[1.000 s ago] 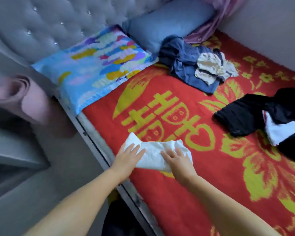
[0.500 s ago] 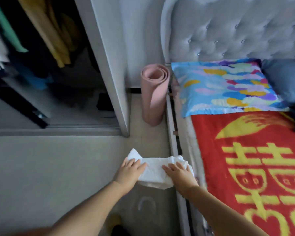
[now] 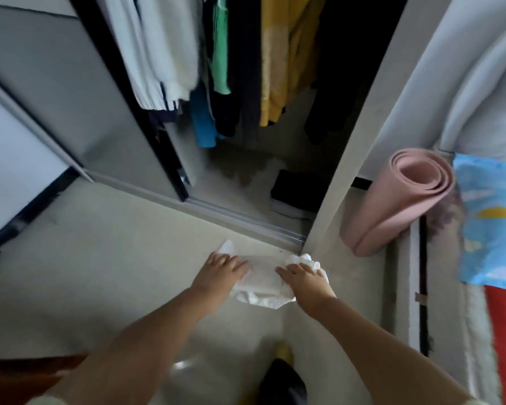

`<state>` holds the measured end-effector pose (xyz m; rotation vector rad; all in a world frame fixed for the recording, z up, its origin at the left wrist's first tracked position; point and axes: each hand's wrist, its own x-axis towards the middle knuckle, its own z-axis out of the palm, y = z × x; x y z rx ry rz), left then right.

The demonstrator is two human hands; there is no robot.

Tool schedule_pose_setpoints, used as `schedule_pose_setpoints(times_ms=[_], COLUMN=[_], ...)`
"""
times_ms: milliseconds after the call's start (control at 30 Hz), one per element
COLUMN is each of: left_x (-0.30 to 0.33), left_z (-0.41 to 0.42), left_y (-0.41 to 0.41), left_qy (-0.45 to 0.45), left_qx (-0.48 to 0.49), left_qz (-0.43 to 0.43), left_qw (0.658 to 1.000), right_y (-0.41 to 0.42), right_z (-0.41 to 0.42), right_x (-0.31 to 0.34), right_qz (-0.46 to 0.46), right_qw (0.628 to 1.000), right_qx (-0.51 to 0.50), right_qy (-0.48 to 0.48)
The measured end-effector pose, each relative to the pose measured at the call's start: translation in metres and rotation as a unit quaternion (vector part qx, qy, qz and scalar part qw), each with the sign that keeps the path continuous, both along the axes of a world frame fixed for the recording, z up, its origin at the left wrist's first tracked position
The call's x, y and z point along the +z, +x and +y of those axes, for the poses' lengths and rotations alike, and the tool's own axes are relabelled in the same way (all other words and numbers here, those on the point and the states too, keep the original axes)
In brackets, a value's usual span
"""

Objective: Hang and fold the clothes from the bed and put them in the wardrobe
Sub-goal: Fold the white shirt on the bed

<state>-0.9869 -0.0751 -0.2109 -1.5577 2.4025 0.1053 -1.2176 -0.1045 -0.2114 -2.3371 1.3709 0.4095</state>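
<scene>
Folded white garment [image 3: 260, 283] carried in the air above the pale floor [image 3: 114, 258], just near of the wardrobe's bottom track. Left hand [image 3: 221, 271] grips its left end, fingers lying over the top. Right hand [image 3: 303, 277] grips the right end the same way; thumbs are hidden under the cloth.

Wardrobe [image 3: 275, 112] stands open at far centre, sliding door [image 3: 70, 97] pushed left. Inside hang white, green, blue, dark and yellow clothes [image 3: 278, 54]. A dark folded stack [image 3: 295, 191] sits on the wardrobe floor at right.

Rolled pink mat [image 3: 403, 200] leans at right between wardrobe frame and bed [image 3: 503, 317]. Colourful pillow [image 3: 491, 217] lies on the bed at far right.
</scene>
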Motion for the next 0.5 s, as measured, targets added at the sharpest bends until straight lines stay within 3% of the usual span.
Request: schedule_pose_setpoints(times_ms=[267,500], left_x=[-0.028,-0.071], left_z=[-0.121,-0.259], left_y=[0.019,0.02], left_qy=[0.103,0.122], left_qx=[0.021,0.019], left_qz=[-0.104,-0.055], left_qw=[0.989,0.991], right_y=[0.027,0.026], right_z=[-0.119,-0.26], right_x=[-0.034,-0.095], right_qz=[0.019,-0.007], right_qw=[0.999,0.992], right_qx=[0.016,-0.003], right_qy=[0.033,0.123])
